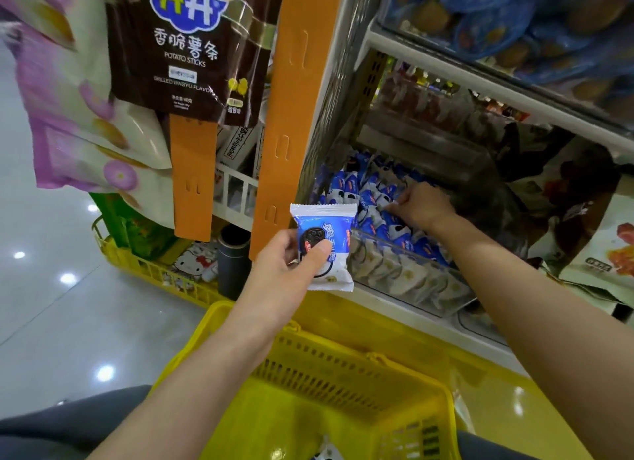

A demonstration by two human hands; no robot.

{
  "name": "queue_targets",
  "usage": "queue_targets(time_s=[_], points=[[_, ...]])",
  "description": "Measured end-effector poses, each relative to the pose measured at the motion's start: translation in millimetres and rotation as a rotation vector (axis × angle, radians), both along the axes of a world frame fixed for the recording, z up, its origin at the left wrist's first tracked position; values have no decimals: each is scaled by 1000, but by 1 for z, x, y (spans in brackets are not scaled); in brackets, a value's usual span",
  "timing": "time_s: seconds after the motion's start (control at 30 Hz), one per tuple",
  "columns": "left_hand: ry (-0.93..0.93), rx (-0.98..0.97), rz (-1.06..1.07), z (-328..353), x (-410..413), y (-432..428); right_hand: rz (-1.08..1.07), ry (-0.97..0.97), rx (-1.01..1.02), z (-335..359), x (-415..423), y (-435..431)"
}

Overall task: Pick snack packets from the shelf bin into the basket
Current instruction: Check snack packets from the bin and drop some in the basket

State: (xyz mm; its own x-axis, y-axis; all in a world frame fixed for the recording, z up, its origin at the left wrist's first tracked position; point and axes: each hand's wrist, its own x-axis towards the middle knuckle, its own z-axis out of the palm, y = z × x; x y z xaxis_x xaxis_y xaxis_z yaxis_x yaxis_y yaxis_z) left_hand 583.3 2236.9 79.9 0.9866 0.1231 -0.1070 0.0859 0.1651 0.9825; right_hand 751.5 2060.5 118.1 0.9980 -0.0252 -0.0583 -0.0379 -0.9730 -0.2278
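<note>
My left hand [286, 257] pinches the light, probably fragile cookie packet [326, 240] at its left edge, while I cannot tell if my right hand [423, 205] grips anything in the shelf bin [404, 250].

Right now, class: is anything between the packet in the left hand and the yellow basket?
Nothing visible. The left hand holds the packet in open air near the far rim of the yellow basket, whose top is open.
</note>
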Motion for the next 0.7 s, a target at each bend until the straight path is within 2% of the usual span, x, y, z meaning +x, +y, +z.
queue_targets(time_s=[0.23, 0.33, 0.43, 0.5, 0.63, 0.7], points=[[156, -66, -2, -4, 4, -1, 16, -159, 147, 7, -2, -7], [169, -110, 34, -5, 6, -1, 69, -320, 190, 16, -11, -13], [142, -84, 48, -5, 5, -1, 157, -549, 257, 33, -27, -13], [102, -78, 57, -4, 4, -2, 166, -633, 349, 44, -38, -9], [21, -93, 74, 2, 0, -4, 163, -522, 709, 59, -66, -1], [-14, -119, 76, 5, -3, -4, 225, -384, 777, 59, -82, 3]])
